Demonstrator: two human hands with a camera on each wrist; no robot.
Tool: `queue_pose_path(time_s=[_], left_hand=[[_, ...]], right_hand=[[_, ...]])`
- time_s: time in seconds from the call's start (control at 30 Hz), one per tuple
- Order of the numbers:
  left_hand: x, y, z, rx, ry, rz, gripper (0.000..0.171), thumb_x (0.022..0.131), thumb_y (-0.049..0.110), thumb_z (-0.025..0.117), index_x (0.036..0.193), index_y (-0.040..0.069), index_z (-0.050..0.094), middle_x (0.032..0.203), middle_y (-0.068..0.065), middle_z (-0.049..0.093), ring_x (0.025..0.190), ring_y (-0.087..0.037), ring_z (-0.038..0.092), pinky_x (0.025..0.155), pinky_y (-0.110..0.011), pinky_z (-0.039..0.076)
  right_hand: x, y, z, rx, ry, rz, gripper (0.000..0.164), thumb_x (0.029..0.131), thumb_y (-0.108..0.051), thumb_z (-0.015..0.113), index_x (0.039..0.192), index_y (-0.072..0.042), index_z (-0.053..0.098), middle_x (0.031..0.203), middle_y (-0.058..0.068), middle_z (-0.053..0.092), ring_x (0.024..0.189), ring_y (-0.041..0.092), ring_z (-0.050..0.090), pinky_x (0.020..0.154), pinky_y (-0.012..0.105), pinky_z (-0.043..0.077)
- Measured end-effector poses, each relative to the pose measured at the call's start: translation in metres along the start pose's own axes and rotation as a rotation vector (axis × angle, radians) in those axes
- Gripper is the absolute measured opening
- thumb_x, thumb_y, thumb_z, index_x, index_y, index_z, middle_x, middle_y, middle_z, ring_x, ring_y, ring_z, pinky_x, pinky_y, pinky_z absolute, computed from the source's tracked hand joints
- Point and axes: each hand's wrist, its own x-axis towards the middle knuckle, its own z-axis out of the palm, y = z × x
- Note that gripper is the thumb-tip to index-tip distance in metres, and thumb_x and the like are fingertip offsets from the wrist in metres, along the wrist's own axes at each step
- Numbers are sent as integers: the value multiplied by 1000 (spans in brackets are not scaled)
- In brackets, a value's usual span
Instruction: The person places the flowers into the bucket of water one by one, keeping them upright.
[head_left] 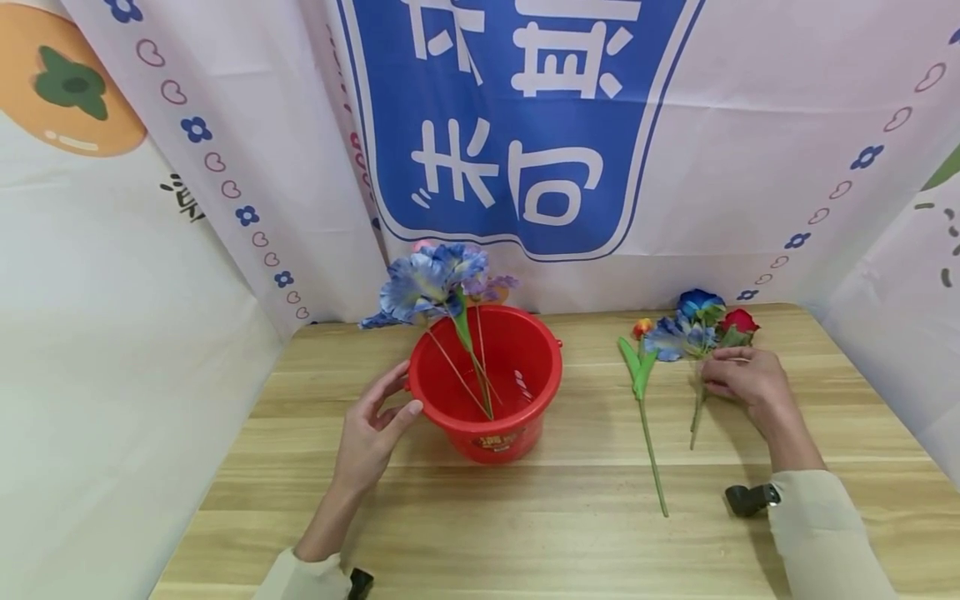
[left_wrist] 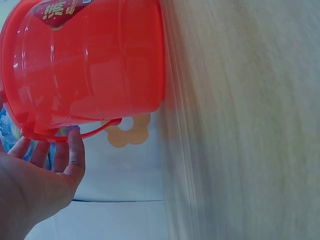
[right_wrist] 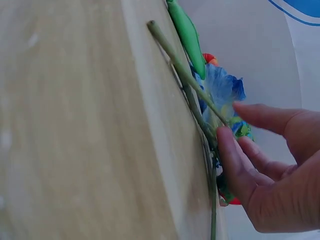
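A red bucket [head_left: 551, 358] stands on the table with artificial flowers leaning in it, including a large blue flower [head_left: 423, 283] and a purple one [head_left: 487, 286]. My left hand [head_left: 367, 433] holds the bucket's left rim beside the handle [left_wrist: 95, 132], thumb toward the front. Over on the right, my right hand [head_left: 746, 379] pinches the green stem [right_wrist: 200, 92] of a light-blue flower [head_left: 681, 337] between thumb and fingers. That stem's cut end slants off the tabletop in the right wrist view. A red rose [head_left: 738, 322] and a darker blue rose [head_left: 699, 302] lie just beyond the hand.
An orange tulip [head_left: 642, 327] with green leaves lies left of my right hand, its long stem toward the front. The wooden table [head_left: 570, 533] meets a printed cloth backdrop [head_left: 750, 167] at the back. White cloth also hangs at both sides.
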Motion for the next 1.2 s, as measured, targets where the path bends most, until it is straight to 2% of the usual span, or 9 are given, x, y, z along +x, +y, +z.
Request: queue_pose_path(time_s=[0.13, 0.33, 0.5, 0.77, 0.97, 1.2], left_hand=[[0, 1, 1, -2, -3, -1, 59, 98, -2, 72, 154, 5, 56, 155, -15, 59, 130, -9, 62, 96, -21, 62], [1, 0, 0, -18, 5, 2, 59, 98, -2, 72, 154, 5, 57, 154, -15, 59, 129, -11, 62, 94, -22, 63], [2, -2, 1, -22, 9, 16, 58, 97, -4, 72, 153, 4, 57, 153, -18, 60, 128, -11, 63, 92, -22, 64], [2, 0, 3, -12, -6, 8, 59, 98, -2, 72, 154, 6, 57, 153, -16, 60, 129, -10, 63, 92, -22, 63], [3, 0, 1, -7, -7, 7, 59, 98, -2, 72, 155, 6, 56, 154, -15, 60, 129, -10, 62, 92, -21, 63], [0, -1, 0, -15, -5, 4, 59, 98, -3, 71, 154, 5, 56, 154, -16, 60, 129, -10, 63, 92, -21, 63]], right_hand=[[1, 1, 1, -19, 10, 2, 46, 98, -6, 76, 135, 6, 52, 91, -14, 76, 83, 1, 76, 82, 26, 67], [3, -3, 3, -59, 22, -2, 46, 97, -2, 74, 137, 7, 53, 86, -19, 73, 82, 1, 76, 80, 27, 67], [-1, -9, -1, -48, 23, -51, 41, 99, 1, 69, 136, 8, 52, 83, -23, 72, 77, 1, 76, 75, 26, 67], [-16, -24, -8, 80, 27, -136, 29, 98, 6, 68, 123, -3, 57, 86, -21, 74, 79, 0, 75, 71, 23, 66], [-27, -40, -3, 123, 62, -200, 32, 97, 5, 71, 125, -7, 59, 92, -18, 73, 83, 0, 73, 72, 21, 65], [-43, -55, 0, 264, 50, -246, 37, 94, 5, 77, 124, -8, 61, 96, -14, 75, 84, 4, 76, 73, 20, 65]])
